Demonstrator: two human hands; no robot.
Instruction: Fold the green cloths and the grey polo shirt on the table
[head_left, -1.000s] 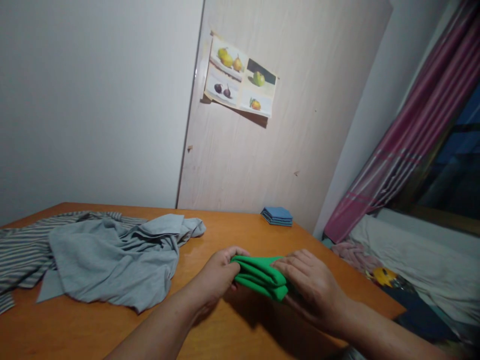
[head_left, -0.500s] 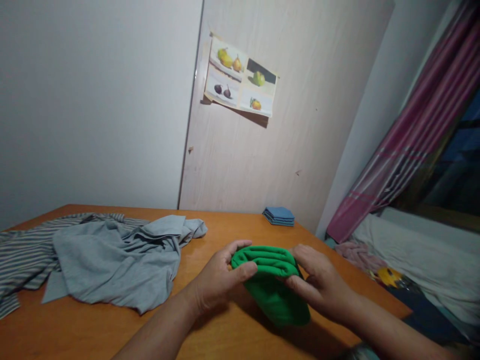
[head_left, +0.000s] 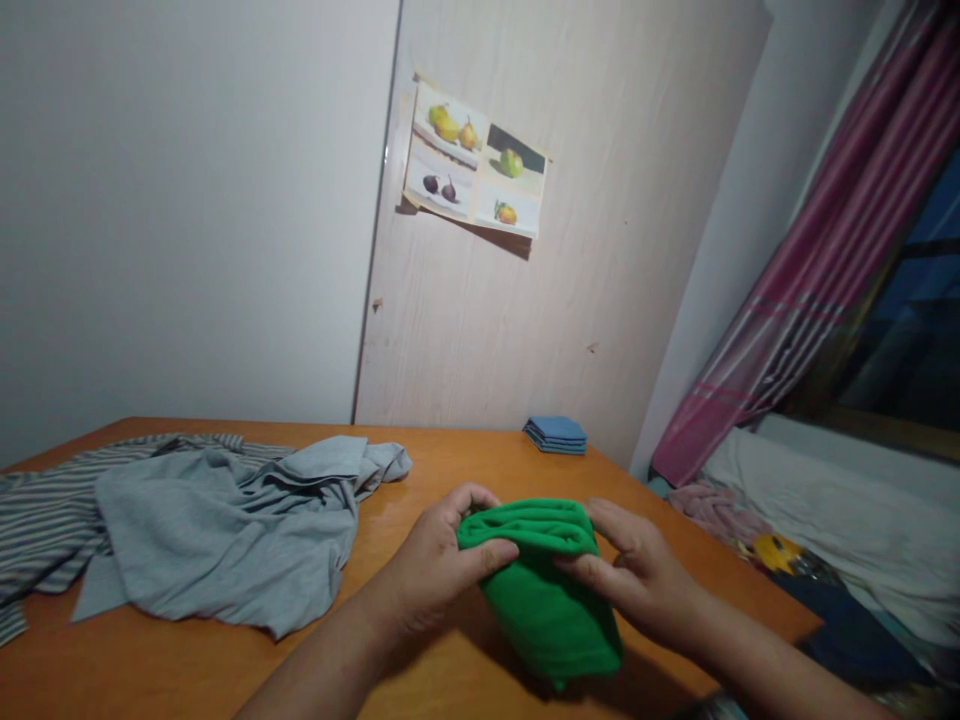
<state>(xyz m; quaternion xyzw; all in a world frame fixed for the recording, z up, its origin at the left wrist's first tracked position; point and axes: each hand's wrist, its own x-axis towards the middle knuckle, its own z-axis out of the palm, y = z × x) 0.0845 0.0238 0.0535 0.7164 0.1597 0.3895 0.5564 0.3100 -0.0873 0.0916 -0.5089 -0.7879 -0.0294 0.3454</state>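
Observation:
Between both hands is a green folded cloth (head_left: 551, 610), its layered folds at the top and a flat panel hanging down toward me. My left hand (head_left: 457, 550) grips its left end, thumb across the near side and fingers behind. At the right end my right hand (head_left: 630, 560) pinches it the same way, thumb in front. The cloth is held tilted just over the orange table (head_left: 442, 660); whether its lower edge touches the wood I cannot tell.
A crumpled grey garment (head_left: 232, 540) lies on the table's left, partly over a striped garment (head_left: 45, 510). Near the far right corner sits a folded blue cloth (head_left: 555, 432). Beyond the right edge are a bed (head_left: 840, 500) and a pink curtain (head_left: 810, 270).
The green cloth's hanging panel has tipped toward me and shows more of its face. Its top folds look pressed closer together. Both hands keep their hold, and the view has shifted slightly.

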